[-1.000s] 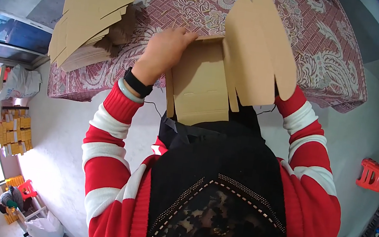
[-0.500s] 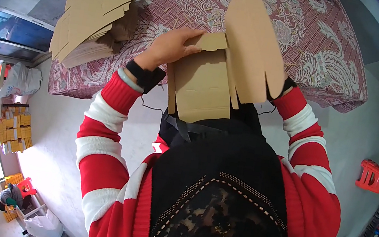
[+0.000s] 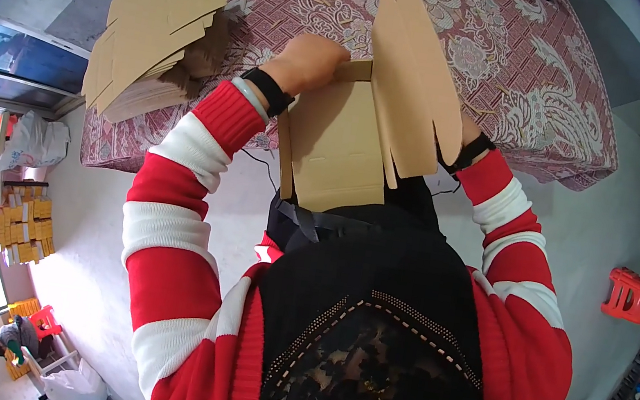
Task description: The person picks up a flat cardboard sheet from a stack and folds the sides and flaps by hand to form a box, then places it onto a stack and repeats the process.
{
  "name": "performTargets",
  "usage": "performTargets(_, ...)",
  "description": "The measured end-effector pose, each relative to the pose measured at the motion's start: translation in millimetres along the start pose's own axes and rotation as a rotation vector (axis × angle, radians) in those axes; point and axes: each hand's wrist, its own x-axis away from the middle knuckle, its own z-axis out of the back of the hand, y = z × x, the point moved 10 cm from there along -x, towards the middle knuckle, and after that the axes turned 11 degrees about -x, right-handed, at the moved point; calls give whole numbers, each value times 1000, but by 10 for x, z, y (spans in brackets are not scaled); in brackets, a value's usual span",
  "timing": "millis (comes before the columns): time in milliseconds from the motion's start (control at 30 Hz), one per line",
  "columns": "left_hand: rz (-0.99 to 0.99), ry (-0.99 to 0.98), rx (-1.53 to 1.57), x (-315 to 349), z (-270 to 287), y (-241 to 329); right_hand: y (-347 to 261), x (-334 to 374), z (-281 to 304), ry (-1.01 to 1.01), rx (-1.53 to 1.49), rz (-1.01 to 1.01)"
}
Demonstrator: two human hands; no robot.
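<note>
A partly folded brown cardboard box (image 3: 341,141) rests at the table's near edge, above my lap, its inside facing up. Its tall lid panel (image 3: 416,82) stands raised along the right side. My left hand (image 3: 313,62) is closed at the box's far left corner, knuckles up, its fingertips hidden by the hand itself. Beside it, the short far wall (image 3: 353,71) stands folded up. Behind the lid panel is my right hand (image 3: 470,136); only a little of it shows near the wrist, and its fingers are hidden.
A stack of flat cut cardboard blanks (image 3: 157,18) lies on the far left of the table, which has a patterned red cloth (image 3: 548,110). A red plastic stool (image 3: 630,294) stands on the floor at right. Yellow bundles (image 3: 23,222) and white bags (image 3: 35,141) are at left.
My left hand has turned over and shifted right at the far wall, folding its flap upright. The box and lid panel have shifted slightly left, and my right hand shows a little more.
</note>
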Motion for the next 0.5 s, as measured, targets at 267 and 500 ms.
performTargets(267,24,-86,-46,-166,52,173,-590,410,-590,-80,-162,67)
performTargets(500,5,-50,-20,-189,-8,152,-843,506,-862,-210,-78,125)
